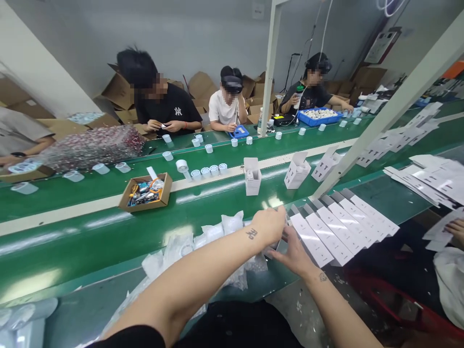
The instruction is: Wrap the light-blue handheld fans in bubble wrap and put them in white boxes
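My left hand (270, 224) reaches forward over the near edge of the green conveyor belt (108, 232), its fingers curled down at the left end of a fanned row of flat white cartons (339, 224). My right hand (295, 253) sits just below it, fingers closed on a small white item that my left hand mostly hides. Clear plastic bags (203, 239) holding white parts lie in a pile just left of both hands.
Open white boxes (253, 175) stand upright on the belt, with small white cups (209, 171) and a cardboard tray of oddments (147, 192). A slanted metal post (384, 116) crosses at right. Three people work across the belt; another person's hand (457, 231) shows far right.
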A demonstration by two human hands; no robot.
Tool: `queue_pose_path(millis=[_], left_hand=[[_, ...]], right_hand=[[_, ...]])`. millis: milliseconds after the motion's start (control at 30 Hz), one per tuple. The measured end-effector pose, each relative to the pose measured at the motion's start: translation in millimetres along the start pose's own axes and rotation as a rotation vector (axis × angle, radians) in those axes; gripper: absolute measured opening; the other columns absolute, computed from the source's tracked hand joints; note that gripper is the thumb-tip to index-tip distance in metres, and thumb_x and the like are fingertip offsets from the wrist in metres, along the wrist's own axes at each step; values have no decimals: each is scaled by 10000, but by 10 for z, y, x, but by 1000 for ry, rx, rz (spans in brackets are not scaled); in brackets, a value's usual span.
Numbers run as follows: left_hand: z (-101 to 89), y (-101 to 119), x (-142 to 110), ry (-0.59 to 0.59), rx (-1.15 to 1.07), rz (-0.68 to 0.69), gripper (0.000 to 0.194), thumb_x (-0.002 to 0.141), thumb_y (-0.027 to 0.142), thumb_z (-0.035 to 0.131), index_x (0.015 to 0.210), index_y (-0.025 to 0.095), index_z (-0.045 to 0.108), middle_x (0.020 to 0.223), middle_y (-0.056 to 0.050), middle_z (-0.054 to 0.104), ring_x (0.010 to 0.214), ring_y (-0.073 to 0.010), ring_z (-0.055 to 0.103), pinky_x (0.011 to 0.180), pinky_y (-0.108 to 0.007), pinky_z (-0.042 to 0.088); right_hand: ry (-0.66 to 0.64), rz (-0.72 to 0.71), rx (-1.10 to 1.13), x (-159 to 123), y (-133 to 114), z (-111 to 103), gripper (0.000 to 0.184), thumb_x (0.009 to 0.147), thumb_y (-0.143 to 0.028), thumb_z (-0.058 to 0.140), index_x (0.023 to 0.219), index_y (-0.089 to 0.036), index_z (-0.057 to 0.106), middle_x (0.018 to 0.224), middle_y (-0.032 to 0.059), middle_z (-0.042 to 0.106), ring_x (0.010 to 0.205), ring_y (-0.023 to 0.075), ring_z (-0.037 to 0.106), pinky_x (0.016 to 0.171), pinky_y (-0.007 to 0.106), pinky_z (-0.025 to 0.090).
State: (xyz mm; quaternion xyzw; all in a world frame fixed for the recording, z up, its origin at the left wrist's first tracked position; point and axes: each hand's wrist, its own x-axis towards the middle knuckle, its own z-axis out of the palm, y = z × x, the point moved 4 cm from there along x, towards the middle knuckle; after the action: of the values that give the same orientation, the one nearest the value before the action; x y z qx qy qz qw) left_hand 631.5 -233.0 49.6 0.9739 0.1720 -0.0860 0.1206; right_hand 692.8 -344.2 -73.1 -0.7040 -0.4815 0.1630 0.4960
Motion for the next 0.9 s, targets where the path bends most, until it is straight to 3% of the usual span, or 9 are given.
queue_pose_path(millis=[100,233,333,433,500,567,700,800,900], left_hand=[[305,33,-91,45,-8,181,396,871,260,583,1236,136,497,1125,-148,627,1002,-285,637,804,-386,512],[650,49,-439,182,68,412,348,911,389,579,1147,134,573,1150,-140,646,1220,-357,503,1011,-548,378],[572,2,-673,315,29,467,334,932,396,555,1148,142,587,1138,-124,671,1319,-345,421,1090,-578,273],[304,-209,-970,524,-190,387,206,958,278,500,1094,172,612,1060,-76,704,1226,-258,516,1087,-472,321],[221,-483,-1234,633,-394,208,160,942,223,497,1008,182,637,976,-56,720,1075,-205,599,1008,-375,413],[309,-845,-1554,690,-600,-82,167,929,237,496,913,192,656,884,-46,725,904,-174,645,877,-306,487],[832,-1649,-2441,804,-859,-784,261,857,414,538,774,202,667,776,-36,717,762,-188,652,744,-293,521],[1214,-2245,-3294,924,-829,-1256,333,798,486,523,728,186,649,720,-36,698,751,-204,651,716,-294,523],[1463,-2805,-4127,906,-667,-1647,313,797,431,482,786,166,649,772,-72,707,803,-239,667,710,-310,514]], right_hand=[[29,137,96,-71,124,-33,665,685,-334,777,1217,-237,389,1242,124,509,1140,318,562,939,541,523],[39,299,176,-147,217,-80,634,672,-322,766,1175,-241,389,1148,98,557,1006,272,630,829,471,583],[-8,245,131,-18,34,-207,531,706,-338,739,1143,-247,452,1152,93,564,1025,266,619,795,422,592],[-46,99,15,406,-316,-347,507,725,-398,739,1148,-256,499,1236,106,544,1063,276,594,760,392,586],[-109,-8,-37,842,-542,-292,505,735,-427,729,1166,-265,522,1284,112,527,1071,279,586,725,370,574],[-192,-102,-29,1329,-693,-47,451,738,-445,708,1122,-260,560,1278,113,535,1073,280,581,720,361,557],[-306,-130,29,2115,-675,852,426,648,-514,707,931,-231,562,1005,86,626,888,269,603,685,381,510],[-366,-103,4,2377,-492,1528,485,582,-557,725,906,-240,553,807,32,617,703,239,563,638,387,461],[-431,-85,-28,2453,-293,1918,460,583,-539,761,903,-259,584,723,21,610,590,210,511,604,389,419]])
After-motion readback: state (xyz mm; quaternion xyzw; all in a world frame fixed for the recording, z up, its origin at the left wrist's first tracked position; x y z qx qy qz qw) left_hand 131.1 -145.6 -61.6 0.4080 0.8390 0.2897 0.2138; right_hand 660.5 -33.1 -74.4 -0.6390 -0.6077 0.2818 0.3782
